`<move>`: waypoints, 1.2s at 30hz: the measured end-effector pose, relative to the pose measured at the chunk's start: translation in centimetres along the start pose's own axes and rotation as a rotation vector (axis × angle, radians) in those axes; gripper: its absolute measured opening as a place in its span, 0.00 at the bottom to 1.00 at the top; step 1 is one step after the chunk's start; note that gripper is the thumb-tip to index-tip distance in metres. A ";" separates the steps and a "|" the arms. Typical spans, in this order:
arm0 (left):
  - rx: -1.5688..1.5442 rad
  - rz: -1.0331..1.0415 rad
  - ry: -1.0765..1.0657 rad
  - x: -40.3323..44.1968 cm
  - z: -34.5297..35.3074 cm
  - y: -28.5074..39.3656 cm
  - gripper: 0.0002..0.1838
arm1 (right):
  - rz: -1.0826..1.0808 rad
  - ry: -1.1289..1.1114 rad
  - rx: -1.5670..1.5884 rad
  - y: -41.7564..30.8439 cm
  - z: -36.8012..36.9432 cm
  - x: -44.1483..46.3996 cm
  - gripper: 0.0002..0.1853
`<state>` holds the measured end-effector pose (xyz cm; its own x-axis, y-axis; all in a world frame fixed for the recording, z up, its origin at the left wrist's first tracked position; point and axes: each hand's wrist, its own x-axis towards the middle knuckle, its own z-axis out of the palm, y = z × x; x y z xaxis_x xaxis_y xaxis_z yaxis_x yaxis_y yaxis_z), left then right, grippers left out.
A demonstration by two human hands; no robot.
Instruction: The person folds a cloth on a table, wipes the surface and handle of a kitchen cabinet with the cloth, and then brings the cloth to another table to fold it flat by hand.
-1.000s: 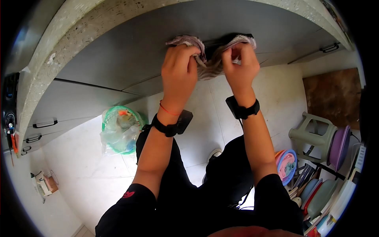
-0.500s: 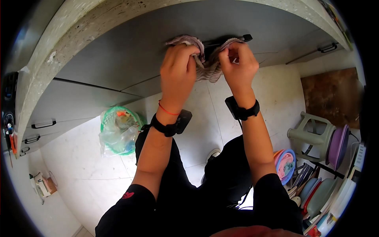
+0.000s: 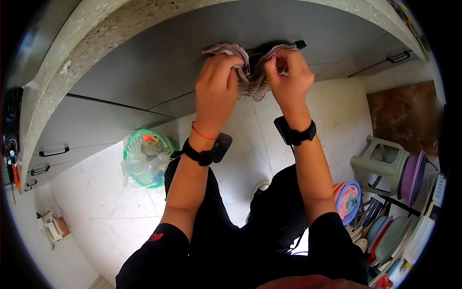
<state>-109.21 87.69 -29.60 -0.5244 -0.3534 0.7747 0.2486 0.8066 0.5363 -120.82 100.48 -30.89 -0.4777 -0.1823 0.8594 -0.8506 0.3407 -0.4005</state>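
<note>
A striped greyish-brown towel (image 3: pixel 255 88) hangs at a black bar handle (image 3: pixel 300 45) on the grey cabinet front, just below the countertop. My left hand (image 3: pixel 217 79) is closed on the towel's left part, fingers curled into the cloth. On the other side, my right hand (image 3: pixel 291 74) pinches the towel's right part between thumb and fingers, close to the handle's right end. Between my hands the cloth sags in a fold. Most of the handle is hidden behind the towel and my hands.
The speckled countertop edge (image 3: pixel 96 41) curves above the grey cabinet (image 3: pixel 144 67). A green bin (image 3: pixel 149 159) with a plastic bag stands on the floor at left. To the right are a grey-green stool (image 3: pixel 380 164), a purple basin (image 3: pixel 413 178), a blue-rimmed bucket (image 3: pixel 348 204) and a brown board (image 3: pixel 404 115).
Both hands stay on the towel in almost the same place. My right fingers have shifted very slightly, and the view has moved a little.
</note>
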 end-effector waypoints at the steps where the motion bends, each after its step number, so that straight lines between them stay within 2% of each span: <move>1: 0.000 0.001 0.001 0.0 0.0 0.0 0.12 | 0.021 0.014 0.000 0.1 0.0 0.0 0.07; 5: -0.040 0.018 0.006 0.2 0.0 0.1 0.12 | 0.061 0.039 0.100 -0.7 0.5 -0.1 0.08; 8: -0.050 0.016 0.005 0.0 0.2 0.1 0.11 | -0.054 -0.080 0.096 -1.2 0.9 -0.4 0.08; 11: -0.057 0.004 0.010 0.1 0.1 0.1 0.11 | -0.003 -0.069 0.091 -2.0 0.8 -0.3 0.08; 12: -0.053 -0.001 0.009 0.0 -0.1 0.0 0.11 | -0.138 -0.042 0.013 -1.5 0.6 0.1 0.08; 25: -0.062 -0.001 0.020 0.0 0.1 -0.3 0.10 | -0.096 0.015 -0.024 0.8 -0.4 0.5 0.09; 28: -0.067 0.001 0.020 0.0 0.2 -0.4 0.10 | -0.183 0.008 0.014 -0.2 0.1 0.9 0.10; 36: -0.100 -0.002 0.033 0.2 0.0 -0.3 0.11 | -0.194 0.007 -0.010 -0.6 0.1 0.9 0.10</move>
<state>-109.39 87.41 -29.57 -0.4983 -0.3720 0.7831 0.3281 0.7552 0.5675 -120.73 100.04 -29.86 -0.3034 -0.2390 0.9224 -0.9243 0.3091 -0.2240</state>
